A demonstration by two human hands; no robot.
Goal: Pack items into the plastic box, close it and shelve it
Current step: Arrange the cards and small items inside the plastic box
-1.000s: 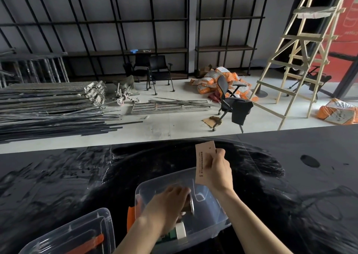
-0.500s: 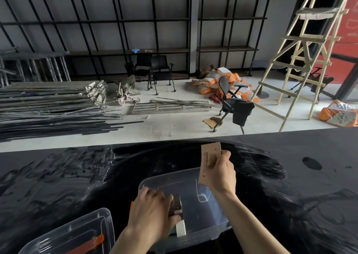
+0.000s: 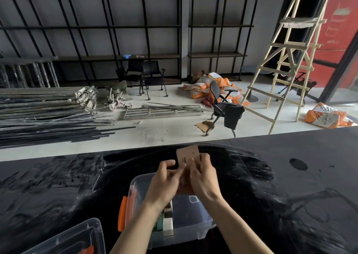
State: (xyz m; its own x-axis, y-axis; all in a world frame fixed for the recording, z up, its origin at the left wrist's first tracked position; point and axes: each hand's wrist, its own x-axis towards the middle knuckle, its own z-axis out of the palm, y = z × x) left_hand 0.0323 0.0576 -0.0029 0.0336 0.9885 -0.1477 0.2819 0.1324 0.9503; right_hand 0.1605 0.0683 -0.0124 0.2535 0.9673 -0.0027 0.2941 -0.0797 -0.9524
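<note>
A clear plastic box (image 3: 195, 215) with an orange latch (image 3: 122, 213) stands open on the black table (image 3: 290, 186) right in front of me. Small items, among them a white and a green one (image 3: 164, 222), lie inside it. Above the box's far rim my right hand (image 3: 203, 178) and my left hand (image 3: 166, 182) meet on a tan paper card (image 3: 188, 154). Both pinch it; its top sticks up above the fingers and its lower part is hidden.
The box's clear lid (image 3: 77, 238) with an orange clip lies at the lower left of the table. Beyond the table's far edge are metal bars (image 3: 44, 114), office chairs (image 3: 224, 108), orange sacks (image 3: 209, 85), a wooden ladder (image 3: 286, 60) and black shelving (image 3: 116, 31).
My left hand has come up out of the box and joined my right hand on the card. The card has tilted and sits lower in my fingers.
</note>
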